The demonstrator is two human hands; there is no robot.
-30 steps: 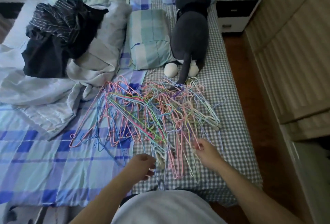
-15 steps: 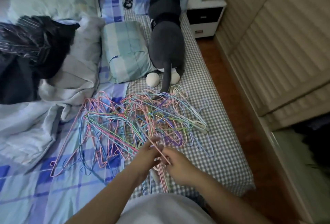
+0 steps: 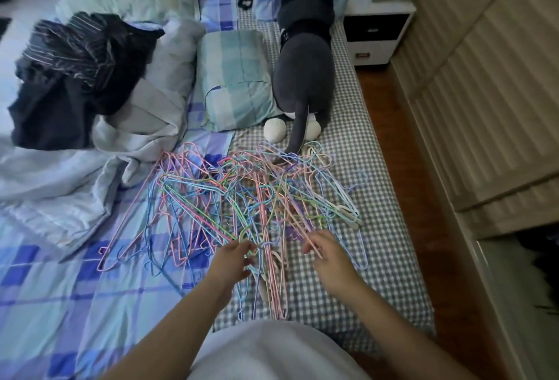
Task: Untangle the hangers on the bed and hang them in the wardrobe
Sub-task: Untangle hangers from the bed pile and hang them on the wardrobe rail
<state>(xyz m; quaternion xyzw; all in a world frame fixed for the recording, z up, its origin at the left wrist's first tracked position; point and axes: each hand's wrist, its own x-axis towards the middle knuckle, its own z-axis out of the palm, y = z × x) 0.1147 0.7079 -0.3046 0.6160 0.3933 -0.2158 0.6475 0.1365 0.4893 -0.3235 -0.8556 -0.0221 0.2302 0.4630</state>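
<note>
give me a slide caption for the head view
Both hands, left and right, pinch wires at the near edge of a tangled hanger pile on the bed.

A tangled heap of thin wire hangers (image 3: 242, 198) in pink, blue, green and purple lies on the bed (image 3: 378, 228), spreading from the checked sheet onto the blue plaid cover at 9 o'clock. At the heap's 6 o'clock edge the left hand (image 3: 231, 261) curls its fingers among green and blue wires, while the right hand (image 3: 328, 254) pinches a pink hanger. At 12 o'clock a grey plush cat (image 3: 304, 71) lies with its tail touching the heap, a teal pillow (image 3: 237, 83) beside it. Dark clothes (image 3: 78, 71) sit at 10 o'clock. The slatted wardrobe (image 3: 484, 92) stands at 3 o'clock.
</note>
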